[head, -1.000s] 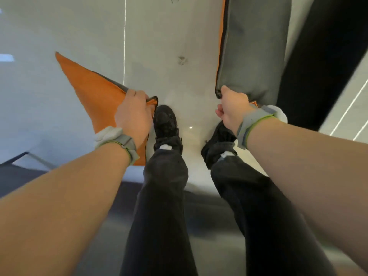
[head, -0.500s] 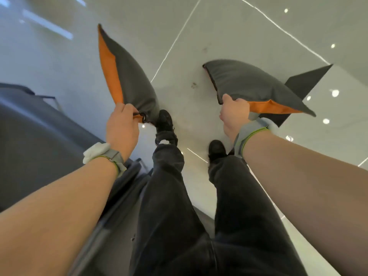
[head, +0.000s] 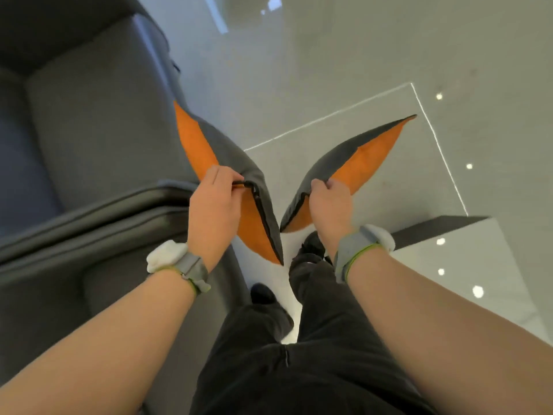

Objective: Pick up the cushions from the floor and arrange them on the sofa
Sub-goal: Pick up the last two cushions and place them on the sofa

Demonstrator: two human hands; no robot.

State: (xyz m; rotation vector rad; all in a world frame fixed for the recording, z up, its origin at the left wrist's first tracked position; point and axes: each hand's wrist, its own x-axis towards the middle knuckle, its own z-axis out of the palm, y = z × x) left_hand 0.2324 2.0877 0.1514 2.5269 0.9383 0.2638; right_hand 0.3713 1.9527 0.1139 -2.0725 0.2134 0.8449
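From the head camera, the only view, you have 2 cushions up off the floor, 1 per hand. Your left hand (head: 213,205) is closed around the zip edge of the left cushion (head: 254,187), pinching it between thumb and fingers, and that cushion hangs at about 12 o'clock from the hand, its far corner overlapping the edge of the grey sofa (head: 89,121). Your right hand (head: 329,205) is clenched on the lower edge of the right cushion (head: 359,157), which fans out toward 1 o'clock over the pale floor (head: 329,55), well clear of the sofa. The seat lies at 10 o'clock, the armrest at 8 o'clock beside your left leg. To place these well, I'd turn your body toward 10 o'clock first, then set the left cushion against the backrest before bringing the right one across. Both holds are edge pinches, so the cushions will likely swing; move smoothly and release only once each rests on the seat.
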